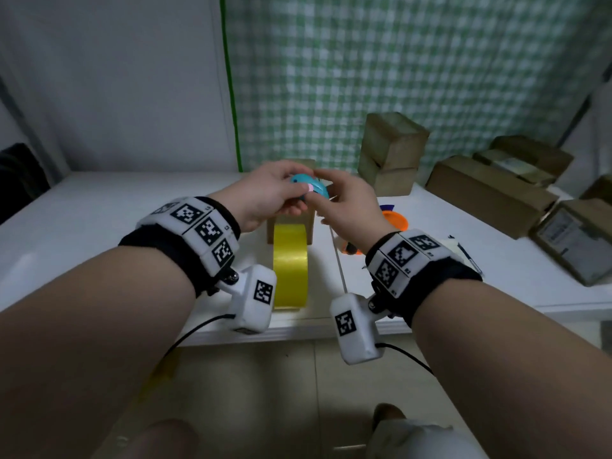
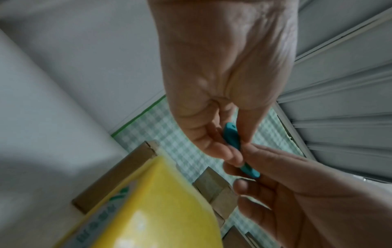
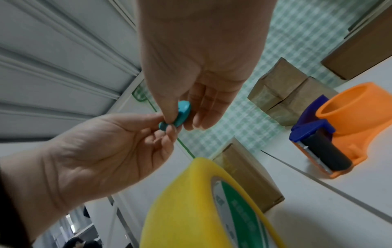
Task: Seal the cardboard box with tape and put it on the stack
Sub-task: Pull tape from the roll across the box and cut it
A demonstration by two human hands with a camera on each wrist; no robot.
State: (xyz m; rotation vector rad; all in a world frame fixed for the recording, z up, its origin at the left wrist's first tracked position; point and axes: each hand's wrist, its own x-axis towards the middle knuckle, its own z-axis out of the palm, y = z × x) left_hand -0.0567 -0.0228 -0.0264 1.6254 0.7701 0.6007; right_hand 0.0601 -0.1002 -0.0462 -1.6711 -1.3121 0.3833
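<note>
Fingers (image 3: 169, 129) of both hands pinch one small teal cutter (image 1: 309, 187) at frame centre, held above the table (image 1: 99, 220): left hand (image 1: 268, 193) holds its left end, right hand (image 1: 347, 203) its right end. Cardboard box (image 1: 306, 223) sits on the table directly below the fingers, mostly hidden by the hands, not touched. One yellow tape roll (image 1: 290, 266) stands on edge just in front of the box, lower centre. One orange tape dispenser (image 3: 347, 127) right of centre, partly behind the right wrist. Stack of two taped boxes (image 1: 390, 154) upper right by the checked curtain (image 1: 397, 77). More brown cartons (image 1: 490, 193) at far right; exact count unclear.
</note>
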